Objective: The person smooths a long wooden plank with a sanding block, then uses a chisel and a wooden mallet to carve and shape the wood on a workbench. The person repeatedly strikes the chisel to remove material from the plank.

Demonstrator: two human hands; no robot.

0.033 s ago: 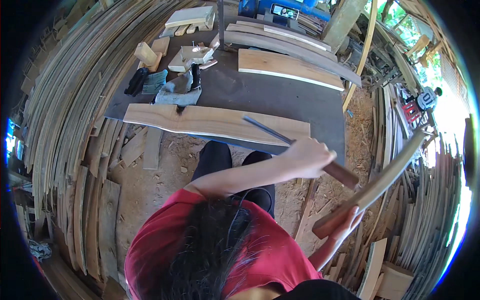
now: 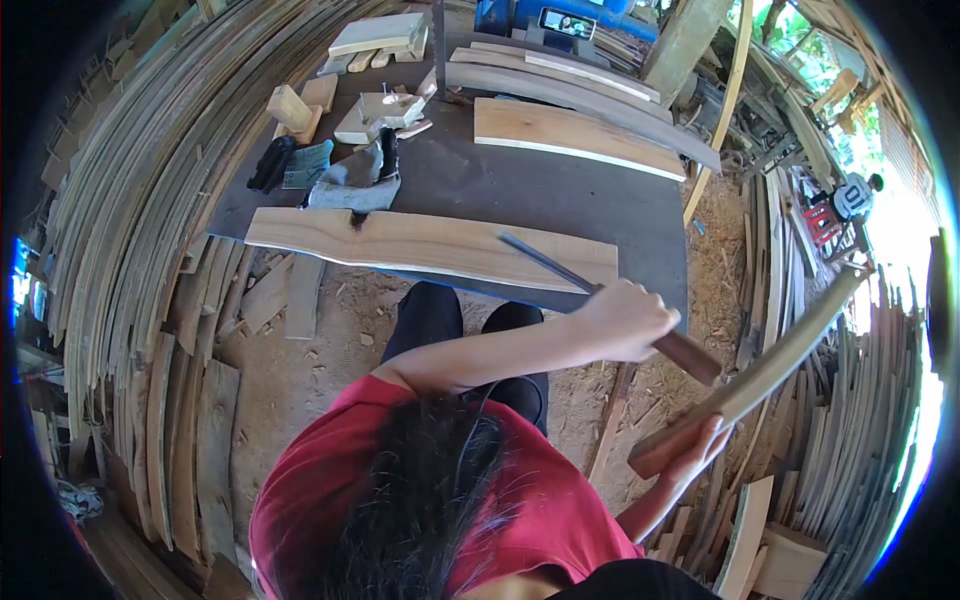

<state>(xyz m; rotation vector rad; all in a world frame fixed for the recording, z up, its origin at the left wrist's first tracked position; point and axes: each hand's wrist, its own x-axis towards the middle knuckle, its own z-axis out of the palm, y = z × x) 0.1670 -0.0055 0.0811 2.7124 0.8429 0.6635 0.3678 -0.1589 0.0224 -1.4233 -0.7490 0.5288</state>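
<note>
My left hand (image 2: 627, 320) is closed around a long tool (image 2: 550, 263) with a dark, straight metal shaft and a brown wooden handle (image 2: 688, 357). Its metal tip hangs over a pale board with a wavy edge (image 2: 430, 245) along the near side of the dark table (image 2: 600, 205). Off the table to the right, my right hand (image 2: 697, 452) grips the near end of a long, thick wooden piece (image 2: 765, 375), slanting away to the upper right. The handle's end is very close to this piece; whether they touch, I cannot tell.
Farther back on the table lie a wide board (image 2: 575, 135), grey cloth (image 2: 355, 185), a dark bundle (image 2: 272, 165) and a block with nails (image 2: 380, 115). Long planks (image 2: 130, 220) are stacked at the left, more (image 2: 850, 420) at the right. A person (image 2: 855, 195) is far right.
The metal-shafted tool and my left hand have shifted slightly right and toward me. The wooden piece in my right hand has moved a little to the right.
</note>
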